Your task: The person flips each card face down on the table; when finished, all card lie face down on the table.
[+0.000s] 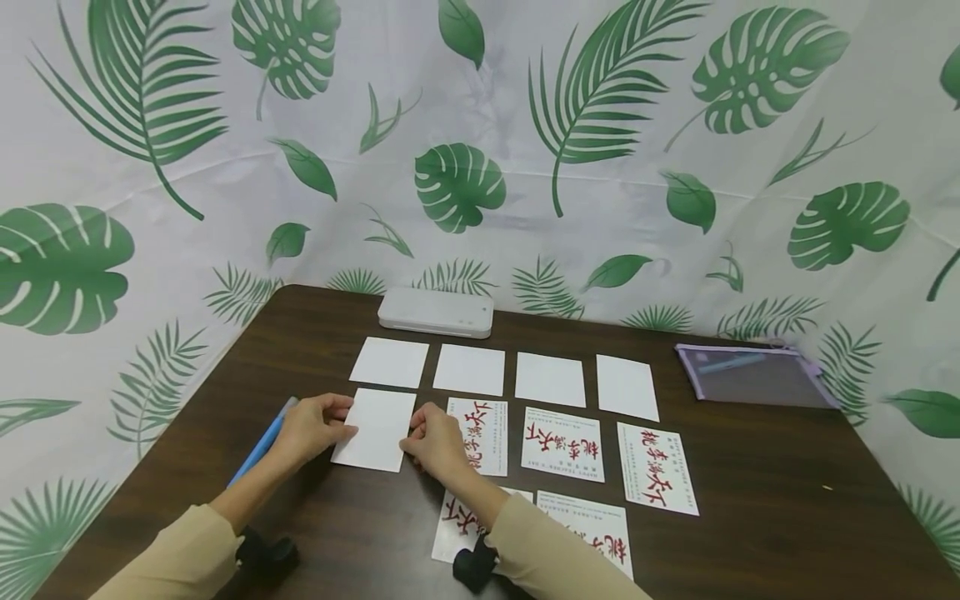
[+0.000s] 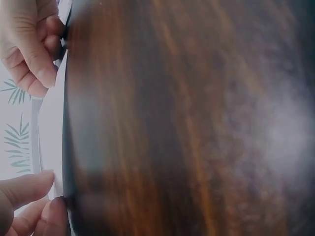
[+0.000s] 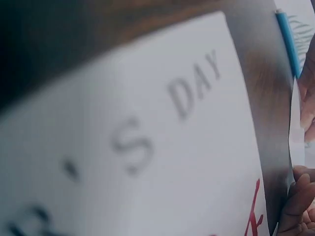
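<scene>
Your left sleeve (image 1: 174,554) and right sleeve (image 1: 558,552) are plain pale beige, the cloth softly creased, and each ends in a cuff partway along the forearm, which is bare from there on. Beside each cuff shows a small black piece with rounded lobes, the left piece (image 1: 268,553) and the right piece (image 1: 472,568), both too dark for finer detail. Your left hand (image 1: 315,427) and right hand (image 1: 440,442) are bare.

Held card (image 1: 375,432) partly behind fingers (image 1: 429,417), printed card (image 3: 206,152) cropped, lettering (image 3: 133,146) blurred
</scene>
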`<state>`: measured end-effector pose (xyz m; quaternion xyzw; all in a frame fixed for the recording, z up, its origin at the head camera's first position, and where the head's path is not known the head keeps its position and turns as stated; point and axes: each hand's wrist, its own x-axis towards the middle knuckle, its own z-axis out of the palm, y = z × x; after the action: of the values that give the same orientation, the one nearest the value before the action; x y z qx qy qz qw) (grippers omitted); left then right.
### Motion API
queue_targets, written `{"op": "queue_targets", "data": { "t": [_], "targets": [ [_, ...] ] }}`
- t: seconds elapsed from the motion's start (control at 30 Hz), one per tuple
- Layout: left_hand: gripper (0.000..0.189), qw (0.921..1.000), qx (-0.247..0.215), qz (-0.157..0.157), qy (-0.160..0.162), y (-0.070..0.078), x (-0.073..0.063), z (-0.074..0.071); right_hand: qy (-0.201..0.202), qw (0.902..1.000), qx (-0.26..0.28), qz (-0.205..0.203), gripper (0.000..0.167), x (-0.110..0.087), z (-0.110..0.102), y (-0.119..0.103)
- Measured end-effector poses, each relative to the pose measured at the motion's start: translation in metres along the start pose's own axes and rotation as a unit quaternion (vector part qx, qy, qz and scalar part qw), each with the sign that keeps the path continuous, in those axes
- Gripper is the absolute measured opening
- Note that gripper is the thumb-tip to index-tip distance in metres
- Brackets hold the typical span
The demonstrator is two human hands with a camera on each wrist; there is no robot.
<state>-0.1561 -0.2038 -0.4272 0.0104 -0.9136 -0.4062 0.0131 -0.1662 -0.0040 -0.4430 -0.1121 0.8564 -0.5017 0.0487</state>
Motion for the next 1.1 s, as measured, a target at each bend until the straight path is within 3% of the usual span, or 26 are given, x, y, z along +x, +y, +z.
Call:
{"op": "queue_targets", "data": {
  "t": [0.47, 0.67, 0.77, 0.87, 1.0, 1.1],
  "targets": [
    [0.039, 0.999, 0.042, 0.012, -0.01, 0.002, 0.005, -0.001, -0.001, 0.9947, -0.098, -0.03, 0.022, 0.0, -0.003, -0.006],
    [0.034, 0.9961, 0.083, 0.026, -0.015, 0.001, 0.007, -0.002, 0.003, 0.9908, -0.133, -0.027, 0.025, -0.001, -0.002, -0.007],
    [0.034, 0.9946, 0.097, 0.027, -0.023, 0.002, 0.007, -0.002, -0.004, 0.9936, -0.11, -0.026, 0.025, -0.001, -0.005, -0.005],
    [0.036, 0.9936, 0.107, 0.025, -0.025, 0.006, 0.006, -0.002, -0.006, 0.9985, -0.051, -0.02, 0.025, 0.001, -0.018, -0.002],
    [0.039, 0.9944, 0.095, 0.046, -0.013, 0.018, 0.01, 0.003, 0.04, 0.9991, 0.017, -0.003, 0.025, 0.005, -0.053, 0.008],
    [0.041, 0.9953, 0.058, 0.074, -0.026, 0.032, 0.015, 0.014, 0.079, 0.9958, 0.04, 0.024, 0.025, 0.006, -0.076, 0.02]
  ]
}}
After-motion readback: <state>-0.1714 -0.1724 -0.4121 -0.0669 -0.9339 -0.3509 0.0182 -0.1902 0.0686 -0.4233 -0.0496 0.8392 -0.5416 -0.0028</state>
